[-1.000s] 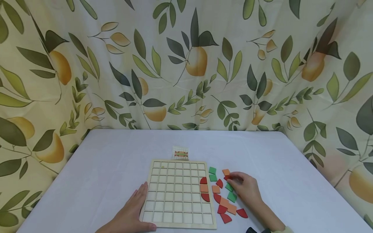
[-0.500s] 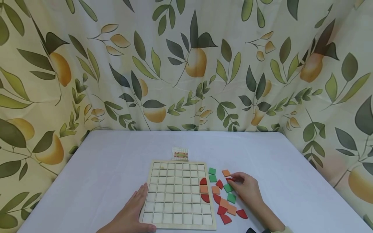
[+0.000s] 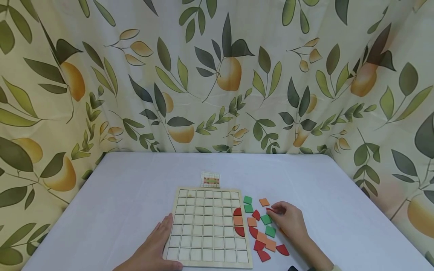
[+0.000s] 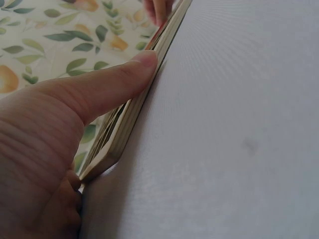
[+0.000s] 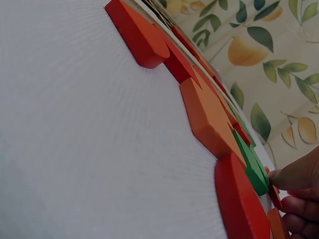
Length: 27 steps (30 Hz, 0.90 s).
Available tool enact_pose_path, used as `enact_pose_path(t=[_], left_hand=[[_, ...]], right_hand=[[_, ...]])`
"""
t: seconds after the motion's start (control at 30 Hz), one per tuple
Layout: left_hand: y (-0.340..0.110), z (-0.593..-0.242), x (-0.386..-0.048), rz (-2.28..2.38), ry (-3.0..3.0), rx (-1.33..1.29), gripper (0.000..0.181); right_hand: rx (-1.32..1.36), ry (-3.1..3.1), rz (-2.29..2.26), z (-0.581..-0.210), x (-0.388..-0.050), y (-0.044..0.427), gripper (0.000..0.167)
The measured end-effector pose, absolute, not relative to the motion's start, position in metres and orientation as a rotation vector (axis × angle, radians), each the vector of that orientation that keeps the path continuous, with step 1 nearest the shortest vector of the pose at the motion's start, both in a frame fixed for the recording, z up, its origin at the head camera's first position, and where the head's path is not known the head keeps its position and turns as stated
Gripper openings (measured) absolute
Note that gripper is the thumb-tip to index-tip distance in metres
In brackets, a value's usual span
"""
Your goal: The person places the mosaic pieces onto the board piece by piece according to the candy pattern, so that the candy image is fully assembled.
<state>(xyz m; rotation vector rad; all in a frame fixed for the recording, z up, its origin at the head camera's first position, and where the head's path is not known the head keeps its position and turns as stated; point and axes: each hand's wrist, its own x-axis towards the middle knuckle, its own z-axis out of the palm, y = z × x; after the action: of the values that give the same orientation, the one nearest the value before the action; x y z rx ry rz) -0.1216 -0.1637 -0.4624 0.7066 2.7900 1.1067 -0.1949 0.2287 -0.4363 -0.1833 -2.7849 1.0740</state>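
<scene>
My right hand (image 3: pixel 289 220) pinches a red quarter-circle tile (image 3: pixel 269 209) between thumb and fingertips, just above a green square tile (image 3: pixel 266 219). In the right wrist view the thumb presses that red tile (image 5: pixel 273 194), beside a green tile (image 5: pixel 254 172). A wooden grid board (image 3: pixel 203 264) lies in front of me. Along its left side rests my left hand (image 3: pixel 154 244), fingers extended and thumb laid on the front edge. The left wrist view shows this thumb on the board's rim (image 4: pixel 119 137). In the right column sit two red quarter-circles (image 3: pixel 239 231) with an orange square (image 3: pixel 238 220) between them.
Right of the board lie loose tiles: green squares (image 3: pixel 248 200), orange squares (image 3: pixel 264 202) and red quarter-circles (image 3: pixel 283 250), some touching or overlapping. Behind the board stands a small pattern card (image 3: pixel 210 180). A white cloth covers the table (image 3: pixel 118 188); a patterned curtain (image 3: pixel 203 113) hangs behind.
The pinched red tile has shifted a little to the right, away from the orange square behind it. My right hand moved slightly with it. The left hand stays on the board.
</scene>
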Motion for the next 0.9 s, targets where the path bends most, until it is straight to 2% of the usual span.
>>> enact_pose_path(t=[0.27, 0.57, 0.9], left_hand=[[-0.164, -0.461, -0.121, 1.104, 2.777, 0.693, 0.125], [-0.163, -0.463, -0.122, 1.092, 2.767, 0.631, 0.127], [-0.163, -0.461, -0.121, 1.082, 2.79, 0.67, 0.126]], right_hand=[[-0.105, -2.803, 1.137, -0.438, -0.201, 0.242, 0.029], [0.233, -2.857, 1.353, -0.442, -0.209, 0.265, 0.031], [0.372, -2.868, 1.345, -0.446, -0.213, 0.268, 0.028]])
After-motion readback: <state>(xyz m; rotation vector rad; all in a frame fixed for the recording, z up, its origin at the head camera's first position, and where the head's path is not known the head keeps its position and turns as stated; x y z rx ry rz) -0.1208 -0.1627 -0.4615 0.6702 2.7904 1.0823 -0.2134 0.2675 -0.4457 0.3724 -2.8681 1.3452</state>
